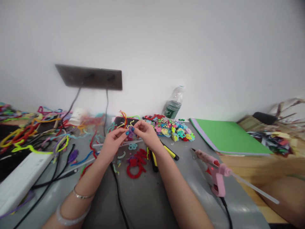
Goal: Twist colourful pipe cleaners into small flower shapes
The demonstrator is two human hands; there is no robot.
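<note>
My left hand (pixel 116 138) and my right hand (pixel 147 132) meet above the grey tabletop, each closed in a pinch. Between their fingertips is a small purple fuzzy pipe cleaner piece (pixel 131 135); its exact shape is partly hidden by the fingers. Just below it lie a light blue pipe cleaner flower (pixel 132 146) and a red pipe cleaner ring (pixel 134 169) with a coiled red strip beside it. Pliers with yellow and black handles (pixel 170 152) lie partly under my right forearm. Beyond my right hand is a heap of colourful pipe cleaner flowers (pixel 176 130).
A pink glue gun (pixel 215 173) with a glue stick stands at right, its cable trailing forward. Green sheets (pixel 232 135) lie behind it. A water bottle (pixel 173 103) leans against the wall. Tangled pipe cleaners, black cables and a white power strip (pixel 26 178) fill the left.
</note>
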